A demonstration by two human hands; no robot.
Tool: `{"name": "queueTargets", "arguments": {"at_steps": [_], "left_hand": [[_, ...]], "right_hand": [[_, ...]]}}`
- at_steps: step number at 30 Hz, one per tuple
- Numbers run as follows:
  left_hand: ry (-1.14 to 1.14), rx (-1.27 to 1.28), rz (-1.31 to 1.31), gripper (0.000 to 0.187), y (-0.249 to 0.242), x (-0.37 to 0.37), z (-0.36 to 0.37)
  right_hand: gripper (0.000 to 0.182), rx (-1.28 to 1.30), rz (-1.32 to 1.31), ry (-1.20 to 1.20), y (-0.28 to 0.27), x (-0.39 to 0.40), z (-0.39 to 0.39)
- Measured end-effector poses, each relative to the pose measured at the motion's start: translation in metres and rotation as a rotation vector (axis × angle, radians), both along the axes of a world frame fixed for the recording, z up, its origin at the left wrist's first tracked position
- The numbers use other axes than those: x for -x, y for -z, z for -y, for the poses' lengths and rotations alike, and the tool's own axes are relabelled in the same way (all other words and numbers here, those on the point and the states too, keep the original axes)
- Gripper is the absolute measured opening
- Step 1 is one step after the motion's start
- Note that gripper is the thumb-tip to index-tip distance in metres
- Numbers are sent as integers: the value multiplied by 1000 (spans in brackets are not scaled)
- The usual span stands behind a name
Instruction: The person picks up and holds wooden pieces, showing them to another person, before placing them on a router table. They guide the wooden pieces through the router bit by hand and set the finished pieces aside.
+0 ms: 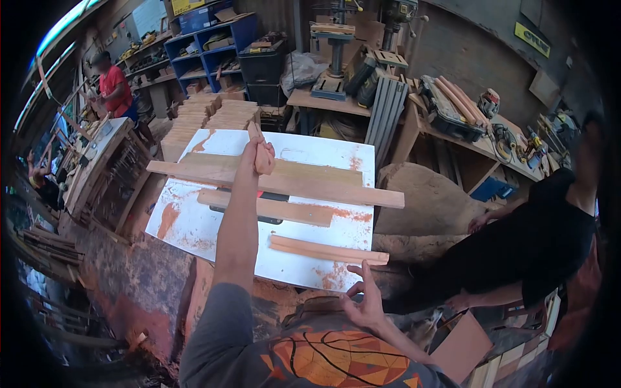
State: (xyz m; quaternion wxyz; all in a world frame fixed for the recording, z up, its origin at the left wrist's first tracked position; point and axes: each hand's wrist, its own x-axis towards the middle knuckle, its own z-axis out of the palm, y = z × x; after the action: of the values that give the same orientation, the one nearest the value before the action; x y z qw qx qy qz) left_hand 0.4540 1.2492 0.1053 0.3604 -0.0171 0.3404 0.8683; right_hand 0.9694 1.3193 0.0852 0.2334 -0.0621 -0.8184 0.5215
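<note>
My left hand (258, 150) reaches across the white worktable (304, 266), its fingers closed around a short piece of wood (264, 162). Below that hand lie a long wooden board (310, 183) and a shorter board (291, 211), both running across the table. Near the front edge rests a narrow wooden strip (326, 249). My right hand (365, 305) is just below the strip's right end, with its fingers apart and the index fingertip at or very near the wood. A dark insert (270, 220) in the tabletop shows partly under the shorter board.
Stacked wooden pieces (207, 119) stand behind the table. A person in black (498, 252) is close on the right; another in a red shirt (115, 87) stands by a workbench (97, 152) at left. A drill press (335, 58) and a tool-laden bench (491, 139) are at the back.
</note>
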Motion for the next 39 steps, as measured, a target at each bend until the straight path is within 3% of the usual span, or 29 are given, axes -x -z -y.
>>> {"name": "queueTargets", "arguments": {"at_steps": [5, 8, 11, 17, 24, 26, 34, 39], "left_hand": [[15, 7, 59, 23, 13, 9, 1], [35, 0, -32, 24, 22, 14, 4], [100, -43, 103, 24, 16, 11, 6], [47, -74, 72, 25, 18, 24, -2], [137, -131, 123, 26, 26, 37, -8], [139, -142, 138, 26, 27, 41, -12], [142, -202, 56, 22, 36, 44, -17], [111, -275, 135, 20, 22, 17, -10]], "right_hand": [[85, -105, 15, 1, -9, 2, 0], [76, -119, 49, 10, -12, 4, 1], [73, -99, 22, 19, -9, 5, 4], [73, -74, 67, 22, -5, 8, 6], [73, -73, 77, 55, 0, 6, 3], [82, -77, 51, 72, 2, 7, 3], [82, -87, 37, 76, 7, 5, -3], [75, -128, 40, 24, -6, 29, -8]]}}
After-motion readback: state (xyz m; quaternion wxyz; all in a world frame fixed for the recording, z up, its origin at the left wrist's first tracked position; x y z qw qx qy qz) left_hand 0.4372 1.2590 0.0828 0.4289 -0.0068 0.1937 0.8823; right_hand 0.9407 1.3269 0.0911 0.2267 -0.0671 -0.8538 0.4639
